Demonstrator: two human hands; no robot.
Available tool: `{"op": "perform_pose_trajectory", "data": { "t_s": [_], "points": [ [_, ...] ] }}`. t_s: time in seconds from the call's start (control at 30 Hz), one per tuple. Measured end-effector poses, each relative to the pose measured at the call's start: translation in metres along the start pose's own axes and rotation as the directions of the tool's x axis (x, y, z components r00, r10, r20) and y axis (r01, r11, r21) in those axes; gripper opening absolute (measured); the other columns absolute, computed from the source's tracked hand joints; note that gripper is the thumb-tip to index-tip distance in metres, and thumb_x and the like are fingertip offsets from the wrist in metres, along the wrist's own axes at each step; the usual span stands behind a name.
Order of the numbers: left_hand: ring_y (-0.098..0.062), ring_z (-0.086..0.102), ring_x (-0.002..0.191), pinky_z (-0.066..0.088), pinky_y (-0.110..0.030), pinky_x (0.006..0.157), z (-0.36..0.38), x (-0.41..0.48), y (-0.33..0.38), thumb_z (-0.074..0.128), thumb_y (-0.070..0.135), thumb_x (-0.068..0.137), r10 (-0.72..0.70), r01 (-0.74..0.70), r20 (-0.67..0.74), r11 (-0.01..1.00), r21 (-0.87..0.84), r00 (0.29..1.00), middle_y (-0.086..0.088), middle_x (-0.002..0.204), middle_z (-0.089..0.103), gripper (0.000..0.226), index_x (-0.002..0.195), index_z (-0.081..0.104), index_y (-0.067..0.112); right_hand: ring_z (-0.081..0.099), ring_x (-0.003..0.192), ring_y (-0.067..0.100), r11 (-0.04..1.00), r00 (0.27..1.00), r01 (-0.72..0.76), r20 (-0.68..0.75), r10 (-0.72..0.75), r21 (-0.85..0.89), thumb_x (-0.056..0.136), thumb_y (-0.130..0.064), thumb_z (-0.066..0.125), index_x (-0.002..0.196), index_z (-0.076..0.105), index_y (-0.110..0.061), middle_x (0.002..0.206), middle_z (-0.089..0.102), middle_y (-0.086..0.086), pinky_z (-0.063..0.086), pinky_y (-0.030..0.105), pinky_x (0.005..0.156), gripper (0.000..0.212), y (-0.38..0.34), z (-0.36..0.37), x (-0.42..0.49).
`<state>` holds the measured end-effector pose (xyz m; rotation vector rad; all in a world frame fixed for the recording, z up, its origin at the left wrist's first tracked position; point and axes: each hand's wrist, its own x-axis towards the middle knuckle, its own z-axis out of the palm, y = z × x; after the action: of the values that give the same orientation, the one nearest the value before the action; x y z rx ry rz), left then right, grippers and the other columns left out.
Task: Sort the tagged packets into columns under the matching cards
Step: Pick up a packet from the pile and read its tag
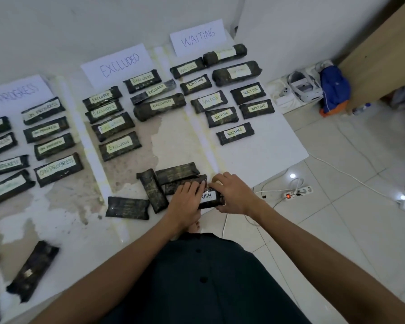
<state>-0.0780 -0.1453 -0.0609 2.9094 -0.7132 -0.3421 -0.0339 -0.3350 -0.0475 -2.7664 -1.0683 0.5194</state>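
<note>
Gripping one dark packet (211, 199) at both ends with left hand (187, 198) and right hand (232, 195), its white tag between them reading "NISH". Touching that packet on its left, a loose heap (171, 183) of flat, oblong packs in crinkled dark wrap, tags unseen. Beyond the packet, rows of tagged packets (235, 133) with pale paper labels under white cards: EXCLUDED card (119, 64), WAITING card (198, 38). Far left of it, ON PROGRESS card (17, 92). Underneath, a worn, peeling white tabletop (255, 157).
</note>
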Motion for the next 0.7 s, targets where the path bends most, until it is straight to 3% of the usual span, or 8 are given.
{"op": "perform_pose_trajectory", "data": {
  "t_s": [0.07,0.2,0.33,0.4,0.5,0.7],
  "points": [
    [-0.026,0.057,0.084,0.051,-0.035,0.07,0.002,-0.002,-0.002,0.073,0.035,0.057,-0.007,0.007,0.013,1.0,-0.018,1.0,-0.01,0.101,0.059,0.079,0.125,0.053,0.002,0.056,0.084,0.026,0.999,0.999,-0.023,0.025,0.024,-0.027,0.048,-0.036,0.084,0.118,0.058,-0.011,0.105,0.059,0.01,0.047,0.032,0.066,0.079,-0.005,0.002,0.001],
    [-0.027,0.059,0.086,0.052,-0.035,0.07,0.001,-0.003,-0.007,0.073,0.033,0.057,0.028,-0.028,0.001,0.999,-0.018,1.0,-0.012,0.1,0.061,0.077,0.124,0.053,0.0,0.059,0.076,0.029,0.996,0.996,-0.083,0.017,0.083,0.009,0.045,-0.025,0.083,0.117,0.058,-0.004,0.097,0.062,0.012,0.049,0.032,0.061,0.078,-0.016,0.005,-0.002],
    [-0.027,0.061,0.096,0.05,-0.036,0.082,-0.013,-0.016,-0.019,0.045,0.049,0.077,0.042,-0.055,-0.117,0.992,-0.113,0.992,-0.009,0.109,0.063,0.066,0.124,0.056,0.005,0.061,0.079,0.028,0.989,0.991,-0.13,-0.023,0.132,0.076,0.051,-0.033,0.075,0.116,0.059,-0.005,0.101,0.065,0.009,0.047,0.032,0.065,0.073,-0.027,-0.003,-0.005],
    [-0.027,0.057,0.105,0.046,-0.038,0.091,-0.026,-0.029,-0.03,0.047,0.049,0.074,0.015,-0.041,-0.172,0.988,-0.151,0.985,-0.007,0.117,0.061,0.068,0.128,0.052,0.009,0.062,0.083,0.026,0.986,0.988,-0.13,-0.066,0.138,0.109,0.054,-0.038,0.072,0.117,0.059,-0.007,0.105,0.065,0.007,0.047,0.031,0.066,0.072,-0.034,-0.013,-0.003],
    [-0.027,0.051,0.115,0.041,-0.039,0.1,-0.045,-0.054,-0.053,0.05,0.052,0.073,-0.086,0.057,-0.202,0.988,-0.146,0.976,-0.007,0.126,0.056,0.072,0.133,0.047,0.012,0.062,0.088,0.025,0.982,0.989,-0.08,-0.11,0.099,0.168,0.056,-0.038,0.071,0.119,0.056,-0.009,0.11,0.063,0.007,0.052,0.036,0.069,0.071,-0.045,-0.029,0.002],
    [-0.027,0.048,0.121,0.039,-0.04,0.101,-0.074,-0.117,-0.112,0.046,0.056,0.075,-0.285,0.255,-0.222,0.954,-0.155,0.932,-0.007,0.133,0.052,0.072,0.135,0.045,0.015,0.053,0.087,0.023,0.981,0.976,0.015,-0.216,0.028,0.192,0.056,-0.039,0.069,0.118,0.057,-0.011,0.107,0.055,0.007,0.05,0.035,0.071,0.069,-0.091,-0.06,0.037]
  ]
}}
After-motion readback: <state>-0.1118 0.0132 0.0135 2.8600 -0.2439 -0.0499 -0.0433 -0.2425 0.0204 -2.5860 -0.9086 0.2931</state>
